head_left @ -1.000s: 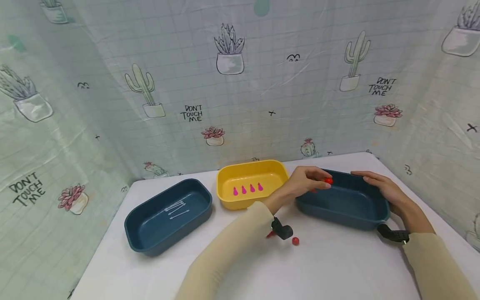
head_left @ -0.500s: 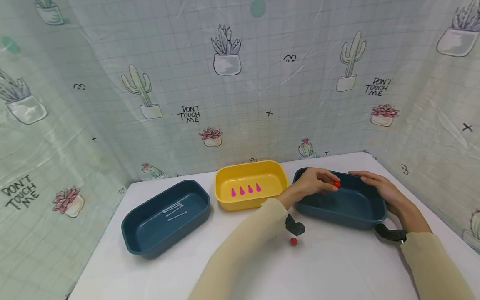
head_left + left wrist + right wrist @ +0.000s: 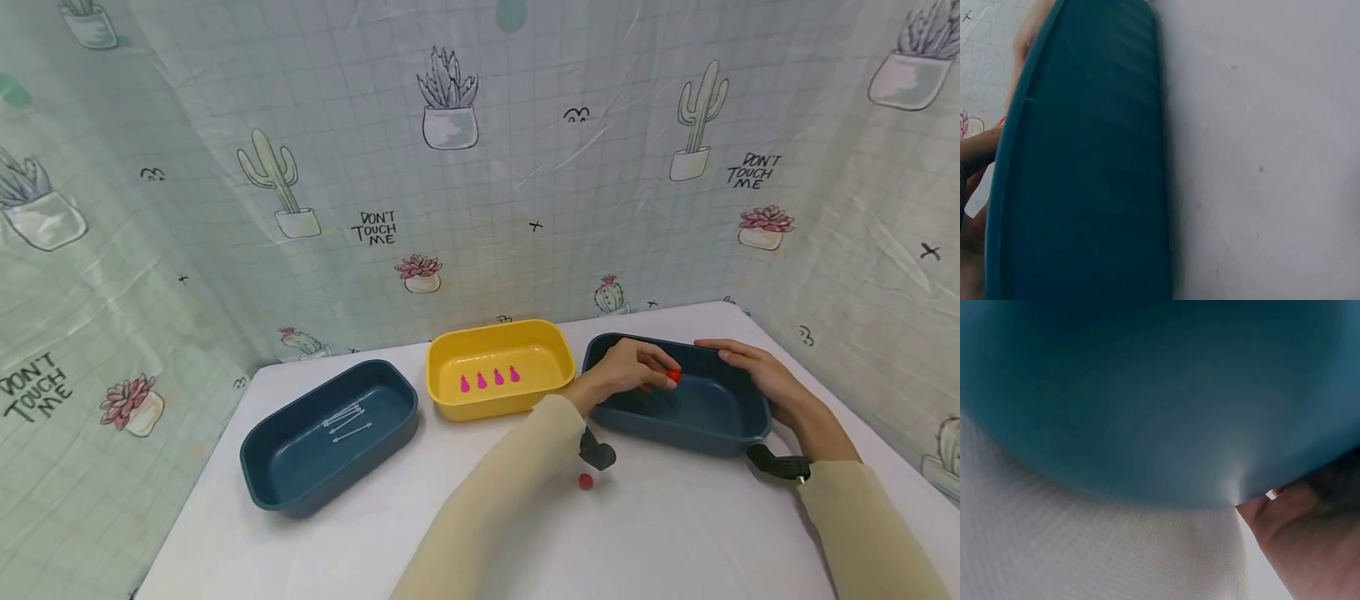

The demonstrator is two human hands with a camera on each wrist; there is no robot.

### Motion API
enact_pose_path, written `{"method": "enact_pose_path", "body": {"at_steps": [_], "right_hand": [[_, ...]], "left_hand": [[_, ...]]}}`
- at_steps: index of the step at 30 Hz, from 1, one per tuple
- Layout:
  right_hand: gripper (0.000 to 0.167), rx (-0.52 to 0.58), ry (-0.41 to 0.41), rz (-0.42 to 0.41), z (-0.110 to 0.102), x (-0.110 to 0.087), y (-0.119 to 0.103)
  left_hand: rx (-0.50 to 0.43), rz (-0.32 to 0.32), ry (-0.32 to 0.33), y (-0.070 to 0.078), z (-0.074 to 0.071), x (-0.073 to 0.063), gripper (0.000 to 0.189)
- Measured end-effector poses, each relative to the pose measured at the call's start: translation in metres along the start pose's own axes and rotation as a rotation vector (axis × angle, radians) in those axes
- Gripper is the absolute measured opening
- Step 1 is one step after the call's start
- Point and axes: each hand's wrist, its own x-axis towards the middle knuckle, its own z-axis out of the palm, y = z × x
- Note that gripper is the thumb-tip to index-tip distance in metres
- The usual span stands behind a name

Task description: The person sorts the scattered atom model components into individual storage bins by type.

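Note:
In the head view, my left hand [image 3: 633, 367] reaches over the right dark blue bin [image 3: 675, 421] and pinches a small round red piece [image 3: 674, 375] between thumb and fingertips. More red [image 3: 645, 388] shows below that hand, partly hidden. My right hand [image 3: 772, 377] holds the rim at the far right corner of the same bin. The left wrist view shows the bin's outer wall [image 3: 1091, 156], with part of a hand beyond its rim. In the right wrist view, the right hand [image 3: 1310, 531] lies against the bin's wall. A red ball [image 3: 586, 482] lies on the white table.
A yellow bin [image 3: 498, 408] holding several pink pieces [image 3: 482, 381] stands left of the right bin. Further left is another dark blue bin [image 3: 281, 454] with several pale thin rods [image 3: 347, 417]. A patterned curtain [image 3: 495, 183] hangs behind the table [image 3: 360, 550].
My left hand has moved right and slightly down with the red piece, further over the bin. The right hand has stayed at the rim. A red piece on the table is now hidden by the left arm.

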Motion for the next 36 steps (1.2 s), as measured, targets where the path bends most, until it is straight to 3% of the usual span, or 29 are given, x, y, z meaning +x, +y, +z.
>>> {"method": "enact_pose_path", "body": {"at_steps": [15,21,28,36], "right_hand": [[0.064,0.025,-0.011,-0.014,0.007,-0.004,0.004],[0.065,0.043,-0.006,-0.012,0.005,-0.001,0.001],[0.065,0.036,-0.003,-0.019,0.002,-0.001,-0.001],[0.065,0.031,-0.008,-0.014,0.000,-0.002,0.001]], "left_hand": [[0.161,-0.018,-0.012,-0.008,0.007,0.000,0.017],[0.277,-0.037,-0.027,-0.011,0.008,0.007,0.014],[0.518,-0.034,-0.038,-0.009,0.008,0.011,0.012],[0.519,-0.053,-0.046,-0.010,0.011,0.012,0.011]]}}
